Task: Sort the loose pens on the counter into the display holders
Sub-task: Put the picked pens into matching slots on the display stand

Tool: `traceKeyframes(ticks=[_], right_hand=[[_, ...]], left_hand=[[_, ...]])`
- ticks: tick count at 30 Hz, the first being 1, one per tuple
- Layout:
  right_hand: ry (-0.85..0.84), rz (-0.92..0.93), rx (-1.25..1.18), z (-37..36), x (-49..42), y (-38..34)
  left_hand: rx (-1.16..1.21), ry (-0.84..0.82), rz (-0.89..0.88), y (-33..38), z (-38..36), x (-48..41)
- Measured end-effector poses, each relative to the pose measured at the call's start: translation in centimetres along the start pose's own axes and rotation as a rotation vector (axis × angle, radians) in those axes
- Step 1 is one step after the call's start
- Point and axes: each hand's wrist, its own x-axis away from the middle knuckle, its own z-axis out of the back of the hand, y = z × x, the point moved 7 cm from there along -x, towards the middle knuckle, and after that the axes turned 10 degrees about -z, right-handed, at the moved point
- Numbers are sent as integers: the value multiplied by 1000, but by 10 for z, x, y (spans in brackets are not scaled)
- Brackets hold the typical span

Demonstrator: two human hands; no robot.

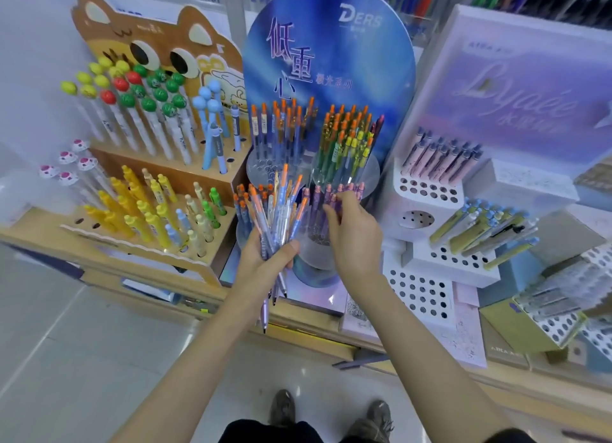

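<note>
Your left grip (265, 260) is closed round a thick bundle of orange-capped pens (276, 210). The thumb crosses the front of the barrels. The pens fan upward out of the fist, and a few tips poke out below it, over the front edge of the counter (314, 341).

Your right grip (354, 240) sits just beside it. Its fingers are bent over the tops of the purple pens (318, 194) that stand in the clear front-right holder (318, 253). I cannot tell whether those fingers pinch a pen or only touch the caps.

The bundle is held in front of the front-left holder, where more orange-capped pens (243, 199) stand. Behind these, on the higher tier, one clear holder carries blue pens with orange caps (281, 127) and the one beside it carries green and yellow pens (347, 141). All four stand before a round blue DERS board (331, 55).

To your left is a cat-shaped wooden display (159, 41) with fruit-topped pens (132, 88) on its upper step and yellow pens (139, 207) on the lower one. To your right, a white perforated stand (427, 190) holds pink pens (440, 159) upright, and yellow-green pens (480, 225) lean at a slant on its lower block. Your shoes (281, 408) stand on the floor below the counter.
</note>
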Motion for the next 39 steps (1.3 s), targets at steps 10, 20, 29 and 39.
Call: traceKeyframes(ticks=[10, 20, 29, 39], right_hand=[[-42, 14, -68, 2, 9, -1], [-541, -409, -825, -17, 22, -15], [-485, -371, -894, -16, 19, -23], [-165, -245, -772, 0, -4, -32]], left_hand=[[32, -46, 32, 2, 1, 0], [84, -59, 32, 8, 1, 7], [-101, 217, 16, 5, 36, -3], [-177, 286, 0, 16, 75, -19]])
